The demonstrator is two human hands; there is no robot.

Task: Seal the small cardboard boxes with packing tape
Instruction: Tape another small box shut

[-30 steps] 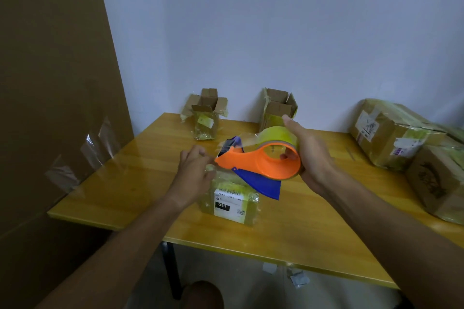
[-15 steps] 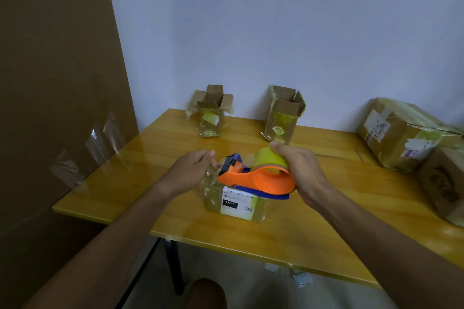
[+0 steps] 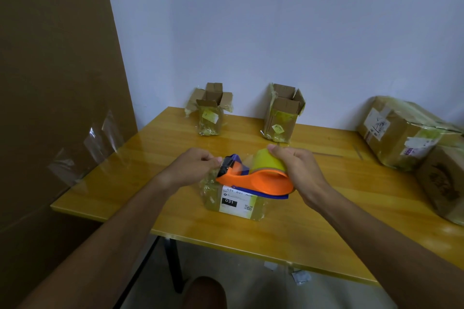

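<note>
Small box [image 3: 233, 202] sits near the table's [image 3: 301, 233] front edge, directly under both hands; white label faces the camera, sides wrapped in yellowish tape. Right hand [image 3: 298, 173] grips the orange tape dispenser [image 3: 256, 179] by its roll, long axis running left–right over the box top. Left hand [image 3: 193, 167], fingers curled, pinches at the cutter end, probably the tape's loose end.

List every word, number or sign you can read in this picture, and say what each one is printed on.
"031": white on a black patch, on the white label of the small box under the tape dispenser.
Top line of that label: digits, partly hidden and blurred; not readable.
Small square code on that label: too small to read.
Yellow tags on the two open boxes: unreadable.
Labels on the large box at right: blurred.
</note>
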